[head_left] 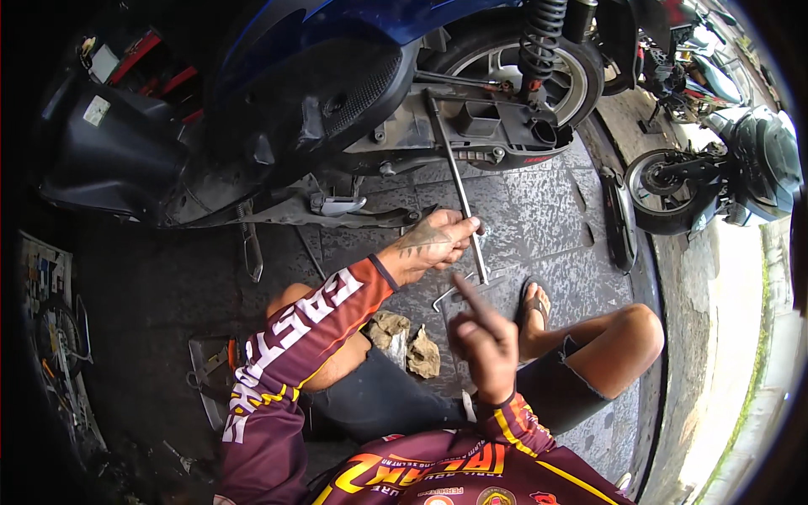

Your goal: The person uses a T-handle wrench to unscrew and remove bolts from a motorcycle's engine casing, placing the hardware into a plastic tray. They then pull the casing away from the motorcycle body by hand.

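Note:
A scooter lies across the upper part of the head view, its long engine and belt-drive cover (480, 126) facing me. My left hand (439, 242) is closed around the shaft of a long T-handle wrench (455, 172). The far end of the wrench meets the cover, and its shaft slants down toward me. At its near end shows a thin crossbar (451, 296), partly behind my right hand (488, 341). That hand is blurred, its index finger stretched out toward the wrench's near end and the other fingers curled. Nothing shows in it.
Crumpled brown rags (423, 353) lie between my legs. A tray with tools (215, 370) sits by my left side. The scooter's rear wheel (581, 84) and shock spring (543, 38) are at the top. Another motorbike (715, 172) stands at the right beside a loose black fender (620, 220).

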Tool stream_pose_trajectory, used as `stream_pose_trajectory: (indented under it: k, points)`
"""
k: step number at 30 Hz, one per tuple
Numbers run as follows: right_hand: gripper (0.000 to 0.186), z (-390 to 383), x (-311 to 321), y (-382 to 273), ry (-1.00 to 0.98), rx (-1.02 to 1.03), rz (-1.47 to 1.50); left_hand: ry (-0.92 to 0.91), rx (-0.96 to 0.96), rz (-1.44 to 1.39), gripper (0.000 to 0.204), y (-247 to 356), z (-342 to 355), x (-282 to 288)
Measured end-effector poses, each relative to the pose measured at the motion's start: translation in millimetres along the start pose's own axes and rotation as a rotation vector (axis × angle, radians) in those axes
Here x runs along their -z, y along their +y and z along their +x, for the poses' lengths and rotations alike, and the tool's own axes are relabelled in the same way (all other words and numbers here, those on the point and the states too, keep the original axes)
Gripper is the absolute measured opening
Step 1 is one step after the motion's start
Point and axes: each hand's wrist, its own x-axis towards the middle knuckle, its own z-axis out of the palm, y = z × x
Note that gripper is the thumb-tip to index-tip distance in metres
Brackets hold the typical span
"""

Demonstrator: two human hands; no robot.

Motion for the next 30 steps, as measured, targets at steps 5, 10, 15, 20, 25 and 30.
stream_pose_trajectory:
  k: [5,10,15,20,25,30]
  points:
    - [0.053,7.1,13.5,75.1,0.491,-0.334,0.455,-0.03,-0.034,0.039,0.028,6.5,1.6,-9.2]
    - [0.054,24.5,19.3,80.3,0.551,-0.199,0.528,-0.031,-0.092,0.181,0.036,-8.0,-10.1,8.3]
    - [0.059,36.3,2.1,86.9,0.573,-0.086,0.495,-0.049,-0.047,0.256,0.05,-16.2,-37.2,15.1]
    - [0.027,43.1,74.0,203.4,0.831,-0.072,-0.047,0.147,-0.524,1.128,0.04,6.2,-79.9,28.5]
    - [0.039,42.1,127.4,333.1,0.739,-0.36,-1.038,0.756,-0.721,0.073,0.033,-25.9,-176.1,108.6]
    - [0.054,59.7,104.7,342.4,0.491,-0.756,-1.366,1.248,-0.294,0.168,0.028,-187.6,-136.9,220.9]
